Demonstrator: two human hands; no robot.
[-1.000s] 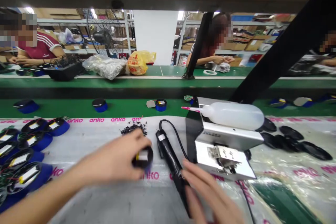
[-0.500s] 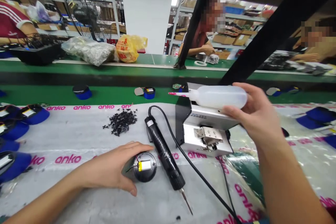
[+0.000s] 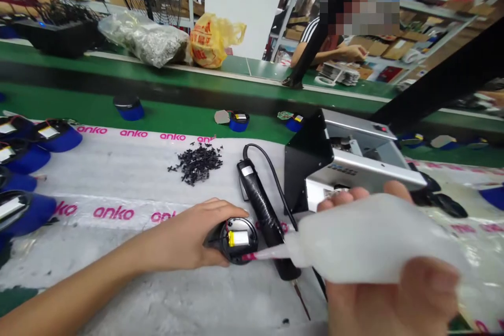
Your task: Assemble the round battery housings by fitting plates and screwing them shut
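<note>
A left hand (image 3: 185, 236), fingers and thumb bowed in a C, cups the 9 o'clock side of a round black housing (image 3: 235, 253), face up at the centre of the lower work area, with a silver-white battery pack (image 3: 240, 238) edged in yellow set inside. From 4 o'clock, a right hand (image 3: 374, 307) wraps a translucent white plastic squeeze bottle (image 3: 378, 241), fingers on the far side and thumb on the near. The bottle lies nearly level, its slim, pink-tipped nozzle (image 3: 271, 252) pointing toward 9 o'clock and overlapping the housing's 5 o'clock rim; whether the tip touches cannot be told. Beneath the nozzle, just beside the housing at 3 o'clock, a black cylindrical electric screwdriver (image 3: 263, 210) lies with its bit toward 5 o'clock. A heap of small black pieces (image 3: 199, 163) sits at 11 o'clock from the housing, on a tabletop (image 3: 118, 178) covered in whitish plastic sheeting printed "anko" in pink. A silver-and-black metal machine (image 3: 366, 168) stands at 2 o'clock, while blue-sided round units (image 3: 65, 139) cluster near the left edge, around 10 o'clock. Across the green bench, at 1 o'clock, a co-worker's hand (image 3: 354, 52) is raised above pale stacked items.
</note>
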